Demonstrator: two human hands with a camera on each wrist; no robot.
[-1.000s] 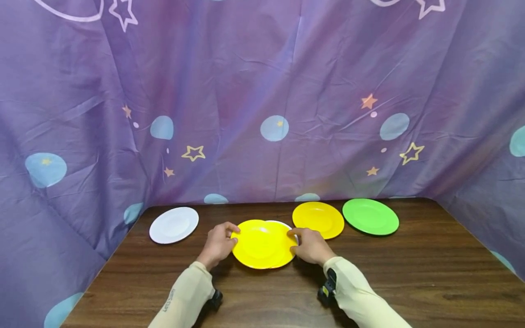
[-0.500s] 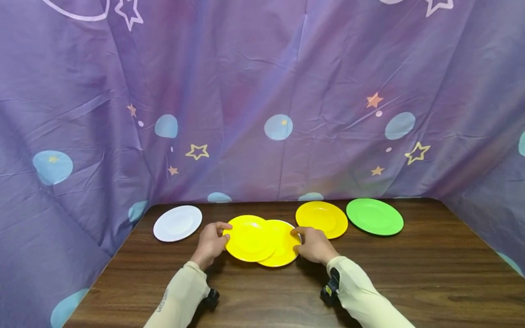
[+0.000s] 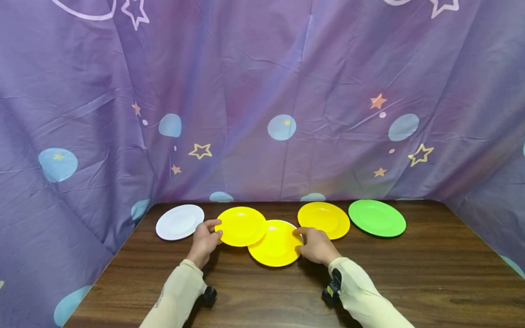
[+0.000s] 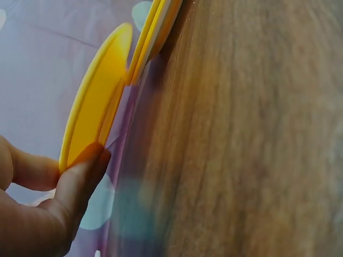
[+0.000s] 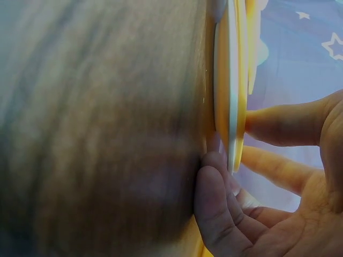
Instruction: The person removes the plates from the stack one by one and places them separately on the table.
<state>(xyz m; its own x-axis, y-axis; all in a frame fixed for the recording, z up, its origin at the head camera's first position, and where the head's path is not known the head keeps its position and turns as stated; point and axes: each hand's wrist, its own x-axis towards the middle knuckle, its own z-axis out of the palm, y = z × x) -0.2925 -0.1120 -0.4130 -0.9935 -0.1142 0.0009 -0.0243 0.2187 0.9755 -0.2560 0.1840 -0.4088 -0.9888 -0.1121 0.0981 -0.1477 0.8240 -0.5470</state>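
Observation:
My left hand (image 3: 205, 241) pinches the left rim of a yellow plate (image 3: 238, 225), thumb on one face and fingers on the other. In the left wrist view that yellow plate (image 4: 94, 101) is raised and tilted, its far edge close to a stack of plates (image 4: 151, 32). My right hand (image 3: 316, 246) grips the right rim of this stack, whose top is a second yellow plate (image 3: 276, 250). A white plate edge (image 5: 232, 80) shows under the yellow one in the right wrist view. How many plates the stack holds, I cannot tell.
Along the back of the brown wooden table (image 3: 262, 300) lie a white plate (image 3: 179, 222) at left, another yellow plate (image 3: 326, 218) behind my right hand, and a green plate (image 3: 377, 218) at right. A purple patterned cloth (image 3: 246, 91) hangs behind.
My left hand has drawn the upper yellow plate leftward and back off the stack, uncovering more of the yellow plate beneath. My right hand keeps its grip on the stack, nearly still.

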